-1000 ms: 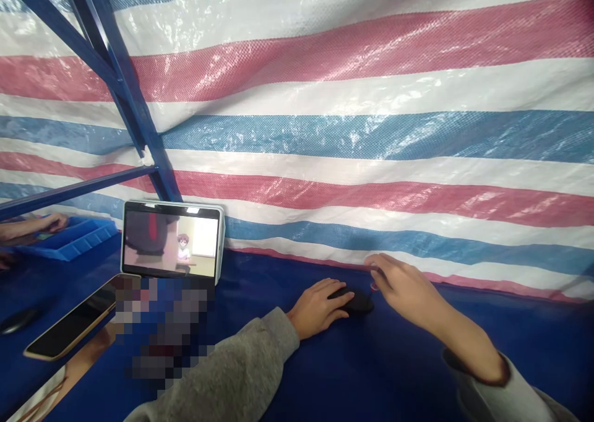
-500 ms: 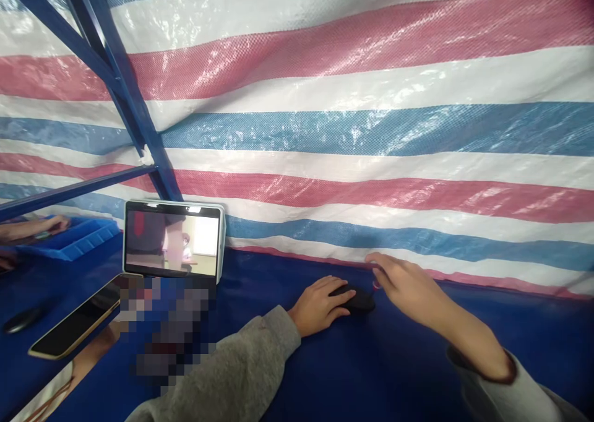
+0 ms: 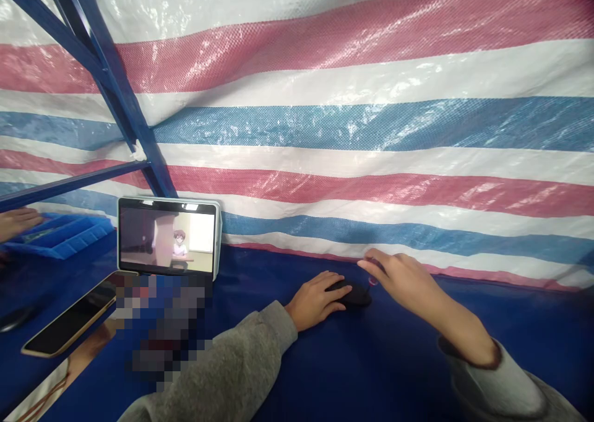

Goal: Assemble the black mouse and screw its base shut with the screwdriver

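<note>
A black computer mouse [image 3: 355,293] lies on the blue tabletop near the striped sheet. My left hand [image 3: 318,301] holds its left end down, fingers spread over it. At its right end, my right hand [image 3: 392,273] is closed around a small screwdriver [image 3: 372,281]. Only a pinkish-purple bit of the handle and a thin shaft pointing down to the mouse show. The fingers hide the rest of the handle, and I cannot make out exactly where the tip sits.
A tablet [image 3: 167,236] playing a cartoon leans by the blue metal frame [image 3: 125,109]. Before it lie a phone [image 3: 69,317] and a blurred-out patch. Another dark mouse [image 3: 18,318] is at far left. A co-worker's hand [image 3: 21,221] reaches over a blue divided tray [image 3: 69,239].
The view has shifted slightly, so most things sit a little further left and higher. Both my hands keep their hold. The co-worker's hand has moved left over the tray.
</note>
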Demonstrator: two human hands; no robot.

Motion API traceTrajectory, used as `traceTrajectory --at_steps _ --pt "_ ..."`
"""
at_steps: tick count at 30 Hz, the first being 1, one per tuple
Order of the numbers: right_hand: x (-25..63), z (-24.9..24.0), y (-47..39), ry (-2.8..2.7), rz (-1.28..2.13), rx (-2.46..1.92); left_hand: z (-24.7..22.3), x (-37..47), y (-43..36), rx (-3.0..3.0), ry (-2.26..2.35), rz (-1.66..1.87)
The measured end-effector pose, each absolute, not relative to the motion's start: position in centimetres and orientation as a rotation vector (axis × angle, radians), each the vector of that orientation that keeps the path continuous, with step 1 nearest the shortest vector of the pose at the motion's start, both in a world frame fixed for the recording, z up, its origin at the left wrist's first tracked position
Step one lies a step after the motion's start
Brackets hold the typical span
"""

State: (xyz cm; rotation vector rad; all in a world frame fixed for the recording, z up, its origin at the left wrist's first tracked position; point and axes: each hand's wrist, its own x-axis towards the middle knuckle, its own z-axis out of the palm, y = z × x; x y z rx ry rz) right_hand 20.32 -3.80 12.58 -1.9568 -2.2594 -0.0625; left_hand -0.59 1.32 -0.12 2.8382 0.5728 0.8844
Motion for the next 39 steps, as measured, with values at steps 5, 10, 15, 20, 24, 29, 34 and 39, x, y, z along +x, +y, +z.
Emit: traceTrajectory --at_steps 5,10,15,20,24,29,34,39 --pt "20.22 13.13 -4.3 -2.266 0.019 -1.887 -0.24 -0.52 1.32 2.822 0.616 0.89" --pt "20.13 13.21 -4.19 -2.257 0.017 -1.952 -0.22 -0.45 1.28 2.82 0.603 0.922" --pt "20.08 12.97 -4.05 -2.252 -0.006 -1.908 -0.17 -0.44 1.3 2.826 0.596 0.942" --pt "19.96 12.89 -4.14 -2.229 -0.012 -1.95 -0.06 -0.46 1.28 2.837 0.6 0.921" --pt "19.82 13.05 -4.24 -2.243 -0.031 -1.894 0.01 -0.47 1.24 2.831 0.611 0.925" --pt "19.94 12.92 -4.09 -2.251 -0.062 -1.906 -0.01 -0.43 1.29 2.836 0.598 0.912" --pt "19.91 12.9 -4.11 -2.263 -0.06 -1.883 -0.02 -0.41 1.33 2.844 0.604 0.894" --pt "19.88 12.91 -4.02 -2.229 -0.102 -1.982 0.02 -0.45 1.29 2.836 0.602 0.918"
